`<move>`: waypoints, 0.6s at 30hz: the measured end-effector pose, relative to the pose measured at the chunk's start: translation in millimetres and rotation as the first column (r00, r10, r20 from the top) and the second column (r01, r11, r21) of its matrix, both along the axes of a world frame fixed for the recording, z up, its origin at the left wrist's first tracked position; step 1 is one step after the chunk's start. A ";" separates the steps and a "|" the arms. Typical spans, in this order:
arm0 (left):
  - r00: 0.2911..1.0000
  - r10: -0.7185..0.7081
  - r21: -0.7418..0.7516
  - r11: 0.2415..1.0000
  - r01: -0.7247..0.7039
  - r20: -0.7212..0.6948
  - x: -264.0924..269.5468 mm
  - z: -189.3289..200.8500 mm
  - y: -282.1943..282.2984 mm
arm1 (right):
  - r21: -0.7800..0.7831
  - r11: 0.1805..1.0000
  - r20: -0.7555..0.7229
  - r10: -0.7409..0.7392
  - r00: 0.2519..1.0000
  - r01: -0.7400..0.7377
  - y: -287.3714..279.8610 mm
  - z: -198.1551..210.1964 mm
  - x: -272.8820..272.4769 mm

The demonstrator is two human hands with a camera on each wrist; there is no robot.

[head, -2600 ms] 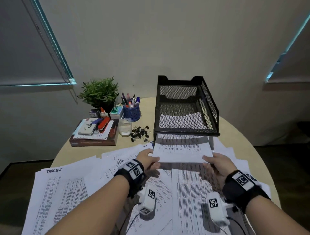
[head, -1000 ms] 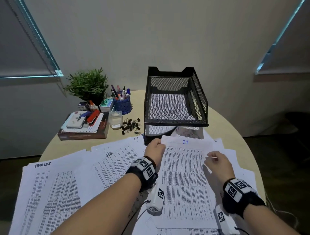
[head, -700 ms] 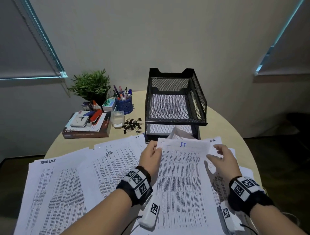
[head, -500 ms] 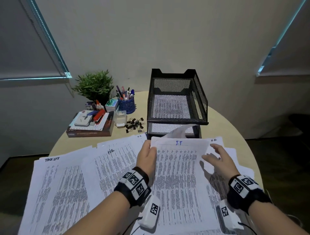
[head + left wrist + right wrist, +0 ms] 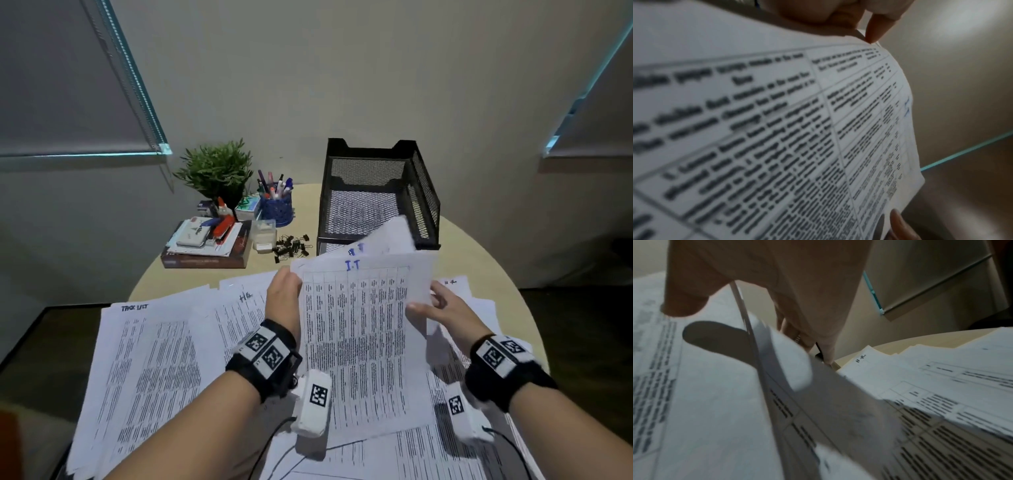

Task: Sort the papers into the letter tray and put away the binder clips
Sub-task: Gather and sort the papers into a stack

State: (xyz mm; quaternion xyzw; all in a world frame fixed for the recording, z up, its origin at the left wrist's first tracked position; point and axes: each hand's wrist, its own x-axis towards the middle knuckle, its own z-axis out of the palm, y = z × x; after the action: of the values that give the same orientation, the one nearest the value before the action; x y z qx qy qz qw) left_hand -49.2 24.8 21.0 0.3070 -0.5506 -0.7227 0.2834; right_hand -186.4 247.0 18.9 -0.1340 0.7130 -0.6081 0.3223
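Observation:
A printed sheet headed "I.T" in blue (image 5: 356,329) is lifted off the paper-covered table, with at least one more marked sheet behind its top edge. My left hand (image 5: 284,294) pinches its left edge near the top (image 5: 869,37). My right hand (image 5: 442,308) pinches its right edge, thumb on the printed face (image 5: 684,306). The black mesh letter tray (image 5: 424,202) stands just beyond the lifted sheet, with paper in its upper tier. A pile of black binder clips (image 5: 291,245) lies left of the tray.
Many printed sheets (image 5: 147,370) cover the round table, one headed "TASK LIST". At the back left are a book stack with a stapler (image 5: 209,246), a small clear box (image 5: 264,236), a blue pen cup (image 5: 276,205) and a potted plant (image 5: 215,171).
Earlier both hands slid a sheet into the tray's lower tier, then came back to the pile. The "I.T" sheet has since risen off the table, held at both sides.

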 end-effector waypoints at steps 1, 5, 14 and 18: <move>0.999 0.048 -0.004 0.999 -0.048 -0.008 1.4 1.7 -1.6 | -0.015 1.000 0.011 0.016 1.000 -0.016 -2.4 3.1 4.0; 0.985 0.145 -0.051 0.989 -0.141 0.094 7.4 -0.4 -11.4 | 0.123 0.988 -0.039 0.095 0.995 -0.089 -8.4 2.9 15.4; 0.804 0.075 -0.186 0.982 0.045 0.590 63.4 -62.6 -47.6 | 0.291 0.957 -0.114 0.020 0.993 0.014 -9.7 -23.1 26.0; 0.496 0.279 -0.373 0.923 0.099 0.822 94.6 -78.3 -69.4 | 0.290 0.954 -0.112 -0.044 0.993 0.075 -3.7 -21.4 28.4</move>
State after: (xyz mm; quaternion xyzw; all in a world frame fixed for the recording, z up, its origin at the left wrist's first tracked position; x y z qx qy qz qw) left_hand 45.4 -44.6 -57.3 0.5954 -0.7266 -0.3374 0.0611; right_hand -157.9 243.3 -2.5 -0.0948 0.8150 -0.4970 0.2825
